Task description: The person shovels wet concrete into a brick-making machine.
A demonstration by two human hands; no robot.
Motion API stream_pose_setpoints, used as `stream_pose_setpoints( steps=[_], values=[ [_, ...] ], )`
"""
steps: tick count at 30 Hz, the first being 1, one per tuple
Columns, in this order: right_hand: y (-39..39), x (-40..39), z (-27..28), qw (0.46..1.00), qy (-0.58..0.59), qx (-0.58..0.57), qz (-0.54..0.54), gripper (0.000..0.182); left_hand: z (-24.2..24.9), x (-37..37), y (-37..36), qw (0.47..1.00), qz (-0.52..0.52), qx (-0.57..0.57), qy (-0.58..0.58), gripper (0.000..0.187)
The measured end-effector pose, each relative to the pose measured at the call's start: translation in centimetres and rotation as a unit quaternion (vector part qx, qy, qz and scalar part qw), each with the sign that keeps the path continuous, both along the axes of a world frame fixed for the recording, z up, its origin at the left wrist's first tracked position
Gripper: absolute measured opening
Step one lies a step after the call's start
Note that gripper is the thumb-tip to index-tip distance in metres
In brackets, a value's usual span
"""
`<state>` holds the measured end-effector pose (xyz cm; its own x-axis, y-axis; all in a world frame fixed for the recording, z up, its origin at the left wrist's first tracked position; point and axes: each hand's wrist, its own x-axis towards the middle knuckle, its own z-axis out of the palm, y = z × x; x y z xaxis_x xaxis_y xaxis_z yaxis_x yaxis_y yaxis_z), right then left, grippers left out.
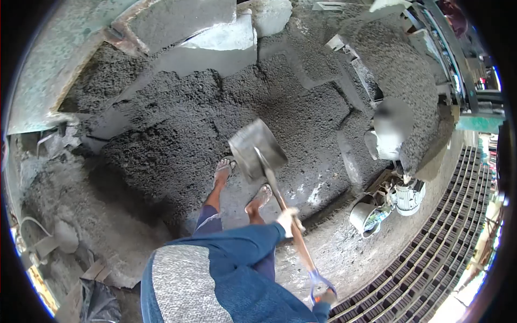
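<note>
A shovel (pixel 281 198) with a flat metal blade (pixel 258 151), a wooden shaft and a blue D-shaped grip (pixel 319 281) slants across the middle of the head view. My left hand (pixel 290 222), in a pale glove, is closed around the shaft about midway. Lower right, my right hand (pixel 326 297) is wrapped round the D-grip, with a bit of orange showing there. The blade, slightly blurred, shows bare metal and overlaps the dark, damp, crumbly material (pixel 161 151) spread over the floor. My feet (pixel 223 171) stand just below and left of the blade.
A motor (pixel 409 199) and a round metal container (pixel 364 218) stand at the right. Beyond them runs a long rack of dark stacked pieces (pixel 431 242). Large metal sheets (pixel 177 21) edge the heap at the top left. A black plastic bag (pixel 99 301) lies bottom left.
</note>
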<state>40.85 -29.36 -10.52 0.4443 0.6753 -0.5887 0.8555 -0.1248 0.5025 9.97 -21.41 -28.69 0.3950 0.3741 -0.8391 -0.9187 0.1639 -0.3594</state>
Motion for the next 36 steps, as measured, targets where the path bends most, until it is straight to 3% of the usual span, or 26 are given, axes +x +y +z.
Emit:
stream_pose_setpoints(
  steps=[1,2,4,5,6,7,8,9,10,11,12,13,16,17,20,21,25,27,29,30,33,34,35,36],
  values=[
    [0.2,-0.7,0.4,1.000,0.004,0.010,-0.017,0.037,0.2,1.7,-0.3,0.999,0.005,0.043,-0.025,0.025],
    [0.5,-1.8,-0.1,1.000,0.021,0.013,-0.018,0.038,0.6,1.9,0.1,0.994,-0.008,0.000,-0.113,0.027],
    [0.9,-4.6,-2.9,0.997,0.073,0.004,0.013,0.039,-0.5,-0.4,0.6,0.990,-0.014,-0.013,-0.143,0.029],
    [1.1,-6.2,-5.2,0.992,0.112,-0.011,0.050,0.039,-2.2,-2.9,0.7,0.999,-0.031,-0.031,-0.033,0.028],
    [1.3,-8.4,-8.0,0.982,0.156,-0.027,0.102,0.040,-13.4,-5.8,-1.3,0.998,0.013,0.053,0.042,0.021],
    [1.5,-11.1,-10.7,0.971,0.197,-0.027,0.133,0.040,-14.3,-13.2,-1.0,0.983,0.068,0.129,0.113,0.015],
    [1.4,-13.5,-13.0,0.965,0.237,-0.002,0.108,0.041,-14.3,-21.1,-2.3,0.988,-0.097,-0.001,0.116,0.028],
    [1.8,-18.9,-14.3,0.951,0.299,0.065,-0.042,0.035,-14.5,-26.3,-3.3,0.986,-0.043,-0.055,0.151,0.023],
    [2.4,-25.0,-15.2,0.891,0.374,0.160,-0.201,0.029,-14.8,-30.7,-3.9,0.975,0.002,-0.099,0.200,0.019],
    [3.1,-31.2,-16.2,0.805,0.426,0.261,-0.320,0.023,-16.5,-33.1,-3.2,0.968,-0.010,-0.059,0.245,0.020],
    [1.5,-30.2,-16.9,0.757,0.443,0.288,-0.384,0.020,-17.7,-31.1,-5.2,0.964,-0.024,-0.040,0.261,0.021],
    [-0.1,-28.2,-16.4,0.711,0.453,0.310,-0.439,0.017,-16.7,-30.4,-5.4,0.972,-0.014,-0.096,0.215,0.017],
    [-2.1,-25.4,-15.1,0.738,0.428,0.250,-0.459,0.008,-16.8,-27.7,-7.1,0.965,-0.042,-0.112,0.234,0.016],
    [-4.6,-22.5,-18.2,0.693,0.472,0.284,-0.465,0.014,-15.6,-27.0,-7.6,0.962,-0.046,-0.124,0.240,0.019],
    [-7.9,-18.8,-17.9,0.619,0.468,0.234,-0.586,0.013,-12.5,-24.8,-9.4,0.955,-0.050,-0.121,0.265,0.020],
    [-10.1,-16.6,-19.3,0.572,0.462,0.214,-0.643,0.010,-11.6,-24.1,-10.1,0.953,-0.054,-0.132,0.266,0.021],
    [-13.4,-14.3,-16.2,0.556,0.427,0.194,-0.687,0.010,-9.2,-21.9,-12.1,0.955,-0.083,-0.112,0.262,0.022],
    [-16.7,-12.1,-16.5,0.609,0.477,0.190,-0.605,0.012,-7.8,-20.9,-12.0,0.951,-0.109,-0.133,0.258,0.020],
    [-20.3,-9.6,-18.4,0.542,0.507,0.179,-0.646,0.013,-5.9,-19.7,-11.2,0.947,-0.127,-0.081,0.283,0.020],
    [-21.0,-9.3,-18.4,0.408,0.482,0.158,-0.759,0.013,-4.7,-19.2,-10.1,0.947,-0.138,-0.095,0.276,0.022],
    [-22.2,-8.4,-19.9,0.346,0.506,0.136,-0.778,0.013,5.6,-16.7,-3.4,0.921,-0.182,-0.037,0.342,0.026],
    [-21.5,-8.1,-19.8,0.533,0.574,0.167,-0.599,0.015,8.1,-16.0,-1.1,0.914,-0.197,-0.010,0.353,0.027],
    [-20.7,-7.8,-19.6,0.685,0.591,0.193,-0.379,0.018,11.1,-15.2,1.7,0.919,-0.193,0.040,0.342,0.025],
    [-19.7,-8.1,-19.3,0.794,0.555,0.208,-0.134,0.021,14.2,-14.3,4.9,0.922,-0.188,0.089,0.327,0.024]
  ],
)
